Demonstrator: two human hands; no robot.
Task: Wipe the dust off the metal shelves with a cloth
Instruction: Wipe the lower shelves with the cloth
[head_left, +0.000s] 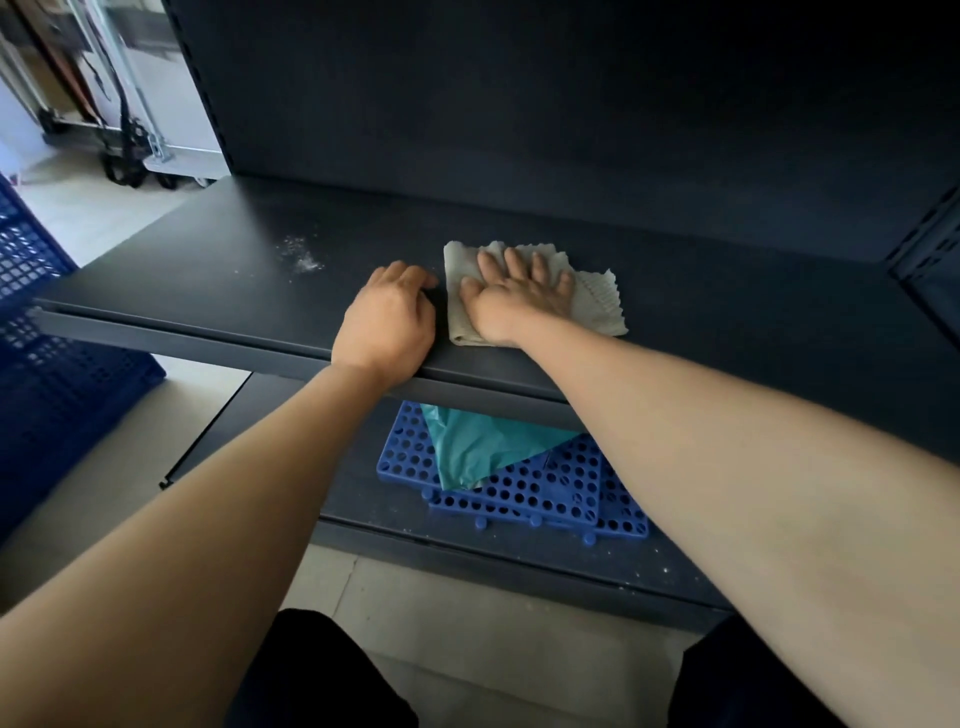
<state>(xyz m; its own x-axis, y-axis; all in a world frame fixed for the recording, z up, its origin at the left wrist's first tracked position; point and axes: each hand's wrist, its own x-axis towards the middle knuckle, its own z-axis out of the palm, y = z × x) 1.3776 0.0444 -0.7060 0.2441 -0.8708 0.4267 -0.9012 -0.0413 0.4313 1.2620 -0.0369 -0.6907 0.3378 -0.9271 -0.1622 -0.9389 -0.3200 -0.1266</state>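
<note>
While pressed flat, one right hand (519, 299) on one cloth (597, 301), left hand (387, 322) curled, gripping nothing, on one shelf (208, 260).

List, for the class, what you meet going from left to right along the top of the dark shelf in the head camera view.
Dust patch → left hand, curled and resting at the shelf's front edge → right hand pressed flat on the cloth, whose frayed edge sticks out furthest right.
</note>
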